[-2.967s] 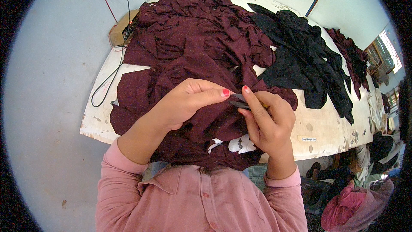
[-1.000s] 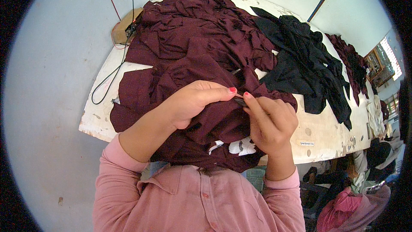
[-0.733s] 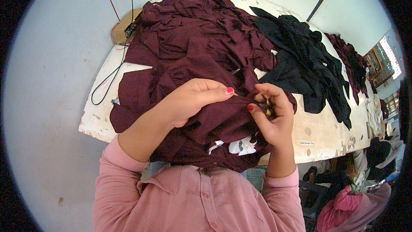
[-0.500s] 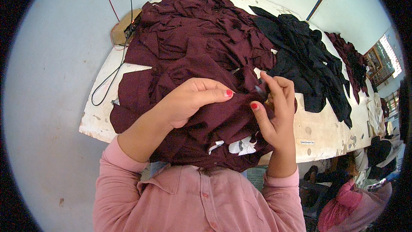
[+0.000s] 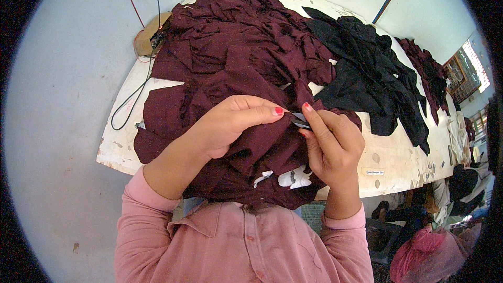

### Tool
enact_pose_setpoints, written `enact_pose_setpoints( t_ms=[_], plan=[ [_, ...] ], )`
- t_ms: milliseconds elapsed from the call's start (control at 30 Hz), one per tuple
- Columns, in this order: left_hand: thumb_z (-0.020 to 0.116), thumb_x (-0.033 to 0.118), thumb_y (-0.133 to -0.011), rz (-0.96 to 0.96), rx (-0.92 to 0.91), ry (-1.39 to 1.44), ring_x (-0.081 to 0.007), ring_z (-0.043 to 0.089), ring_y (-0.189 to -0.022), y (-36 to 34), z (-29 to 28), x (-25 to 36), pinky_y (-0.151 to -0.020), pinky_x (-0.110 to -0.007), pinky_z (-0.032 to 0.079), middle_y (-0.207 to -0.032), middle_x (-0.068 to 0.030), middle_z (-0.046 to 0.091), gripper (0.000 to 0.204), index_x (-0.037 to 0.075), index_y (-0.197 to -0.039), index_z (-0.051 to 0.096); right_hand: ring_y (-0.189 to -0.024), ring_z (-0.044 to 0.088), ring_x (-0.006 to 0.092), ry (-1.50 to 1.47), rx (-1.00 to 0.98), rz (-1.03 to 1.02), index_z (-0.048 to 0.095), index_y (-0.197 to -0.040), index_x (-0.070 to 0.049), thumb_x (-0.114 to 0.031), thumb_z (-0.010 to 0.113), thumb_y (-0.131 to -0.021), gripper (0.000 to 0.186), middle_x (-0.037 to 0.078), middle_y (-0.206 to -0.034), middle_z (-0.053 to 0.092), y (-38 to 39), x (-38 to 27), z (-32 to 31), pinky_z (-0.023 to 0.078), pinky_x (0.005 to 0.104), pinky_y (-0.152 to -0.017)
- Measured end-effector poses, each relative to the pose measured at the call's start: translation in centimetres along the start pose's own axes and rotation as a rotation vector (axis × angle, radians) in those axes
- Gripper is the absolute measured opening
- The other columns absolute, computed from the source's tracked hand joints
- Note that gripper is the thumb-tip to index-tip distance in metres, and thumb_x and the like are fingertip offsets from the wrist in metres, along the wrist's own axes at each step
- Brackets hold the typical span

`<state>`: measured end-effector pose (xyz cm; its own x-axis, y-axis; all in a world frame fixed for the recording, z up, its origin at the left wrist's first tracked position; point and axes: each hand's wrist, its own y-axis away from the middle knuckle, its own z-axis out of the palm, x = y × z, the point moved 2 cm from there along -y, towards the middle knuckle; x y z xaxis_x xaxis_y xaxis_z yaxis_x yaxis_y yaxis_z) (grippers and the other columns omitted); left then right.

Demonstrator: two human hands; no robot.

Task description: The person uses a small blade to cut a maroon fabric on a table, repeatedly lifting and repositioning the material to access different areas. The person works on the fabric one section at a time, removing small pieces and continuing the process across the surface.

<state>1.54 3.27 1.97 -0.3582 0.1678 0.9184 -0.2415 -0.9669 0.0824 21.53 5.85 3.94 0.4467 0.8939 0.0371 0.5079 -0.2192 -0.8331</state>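
Observation:
Maroon cloth (image 5: 251, 152) lies bunched in front of me and hangs over the table's near edge. My left hand (image 5: 233, 123) pinches a fold of it between thumb and forefinger. Close to that pinch, my right hand (image 5: 335, 144) grips small thread snips (image 5: 300, 120), their dark blades pointing left at the pinched cloth. Whether the blades touch the cloth or a thread I cannot tell. White pieces, perhaps labels or lining, (image 5: 295, 177) show on the maroon cloth below my hands.
A large maroon heap (image 5: 230, 31) covers the far left of the pale worn table (image 5: 382, 178). Black garments (image 5: 361, 73) lie to its right, with another maroon pile (image 5: 427, 78) beyond. A cable (image 5: 123, 118) loops at the left by the wall. Another person (image 5: 429, 249) is at lower right.
My right hand has turned and moved left and down, its fingers closing on the snips, which now sit against my left fingertips. The left hand has stayed nearly still.

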Motion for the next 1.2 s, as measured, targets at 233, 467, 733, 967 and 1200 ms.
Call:
enact_pose_setpoints(
  t_ms=[233,467,733,967,1200],
  plan=[
    [0.064,0.017,-0.089,0.025,-0.104,0.078,-0.0127,0.066,-0.085,-0.2,0.0,-0.4,-0.080,-0.026,0.050,-0.095,-0.0055,0.071,0.019,0.001,-0.100,0.070,-0.059,0.053,0.0173,0.013,0.006,-0.010,0.070,-0.112,-0.008,-0.015,0.075,-0.070,0.043,0.003,-0.087,0.064,-0.2,-0.3,0.0,0.040,0.0291,-0.051],
    [0.064,0.017,-0.089,-0.013,-0.063,0.059,-0.0125,0.065,-0.085,-0.3,-0.1,-0.4,-0.079,-0.026,0.050,-0.095,-0.0052,0.070,0.018,0.002,-0.097,0.070,-0.058,0.051,0.0124,0.143,0.019,-0.068,0.072,-0.108,-0.009,-0.015,0.073,-0.071,0.038,-0.001,-0.085,0.064,-0.4,-0.5,-0.1,0.036,0.0274,-0.048],
    [0.065,0.018,-0.088,-0.043,-0.044,0.040,-0.0128,0.064,-0.088,-0.3,0.0,-0.2,-0.082,-0.026,0.048,-0.095,-0.0054,0.070,0.019,0.002,-0.097,0.070,-0.057,0.049,0.0093,0.209,0.046,-0.125,0.073,-0.105,-0.010,-0.015,0.071,-0.072,0.034,-0.003,-0.085,0.064,-0.2,-0.5,0.1,0.032,0.0257,-0.047],
    [0.064,0.016,-0.089,-0.040,-0.098,0.084,-0.0088,0.063,-0.087,-0.5,-0.2,-0.4,-0.079,-0.023,0.048,-0.095,-0.0043,0.070,0.018,0.001,-0.097,0.069,-0.058,0.053,0.0153,0.057,0.024,-0.110,0.069,-0.113,-0.008,-0.016,0.077,-0.068,0.047,-0.001,-0.083,0.064,-0.1,0.1,0.0,0.038,0.0282,-0.050],
    [0.064,0.015,-0.091,0.177,0.015,-0.396,-0.0083,0.062,-0.084,0.0,-1.3,0.6,-0.077,-0.023,0.048,-0.091,-0.0040,0.070,0.020,-0.003,-0.097,0.070,-0.060,0.047,0.0052,-0.761,-0.371,0.595,0.060,-0.124,-0.008,-0.010,0.082,-0.067,0.061,-0.002,-0.064,0.051,0.2,2.9,1.5,0.037,0.0220,-0.056]
  ],
)
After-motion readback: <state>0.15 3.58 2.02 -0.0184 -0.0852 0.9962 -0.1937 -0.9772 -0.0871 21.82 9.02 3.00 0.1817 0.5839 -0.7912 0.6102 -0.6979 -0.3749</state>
